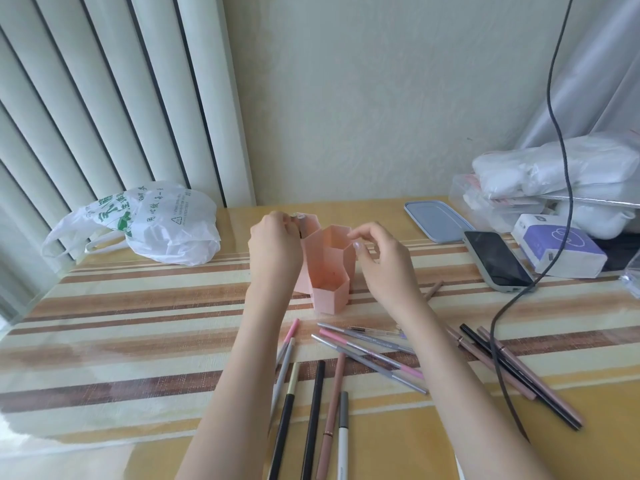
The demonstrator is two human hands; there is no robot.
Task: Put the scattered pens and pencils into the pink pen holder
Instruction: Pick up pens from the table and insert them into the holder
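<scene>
The pink pen holder (329,275), made of several hexagonal cups, stands mid-table. My left hand (273,247) pinches a pen (300,221) upright over the tall back-left cup; only the pen's top shows. Loosely curved and holding nothing, my right hand (381,261) is at the holder's right side, thumb close to the rim. Several pens and pencils lie scattered in front: a black and brown group (317,396) between my forearms, grey-pink ones (367,355), dark and brown ones (519,372) at the right. One brown pencil (433,289) pokes out behind my right wrist.
A white plastic bag (149,226) lies at the back left. At the right are a grey-blue lid (436,220), a phone (495,261), a purple-white box (557,251) and clear bagged items (554,171). A black cable (498,327) hangs across the right-hand pens.
</scene>
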